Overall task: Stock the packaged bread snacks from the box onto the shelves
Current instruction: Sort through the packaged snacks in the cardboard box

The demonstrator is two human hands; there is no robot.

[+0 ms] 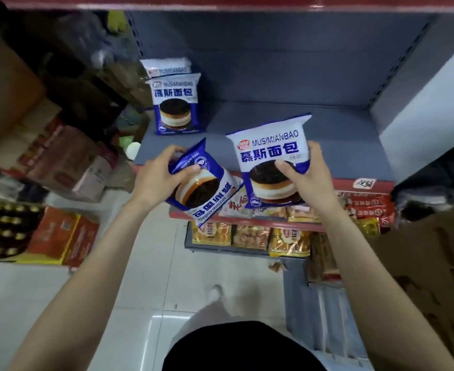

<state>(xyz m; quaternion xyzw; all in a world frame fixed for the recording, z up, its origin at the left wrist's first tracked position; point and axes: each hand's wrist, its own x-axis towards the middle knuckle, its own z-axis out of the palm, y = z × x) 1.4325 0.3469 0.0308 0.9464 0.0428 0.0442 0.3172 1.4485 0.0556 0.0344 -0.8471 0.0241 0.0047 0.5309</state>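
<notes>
Two stocked packets (176, 103) stand upright at the shelf's far left, beyond the left hand (158, 178). Its fingers curl round an inverted packet (204, 191) tilted over the shelf's front edge (354, 186). The right hand (307, 175) grips an upright packet (272, 159), thumb on its face. Beyond these fingers and rightward, the grey shelf (287, 121) lies bare. The cardboard box (434, 263) stands at far right.
</notes>
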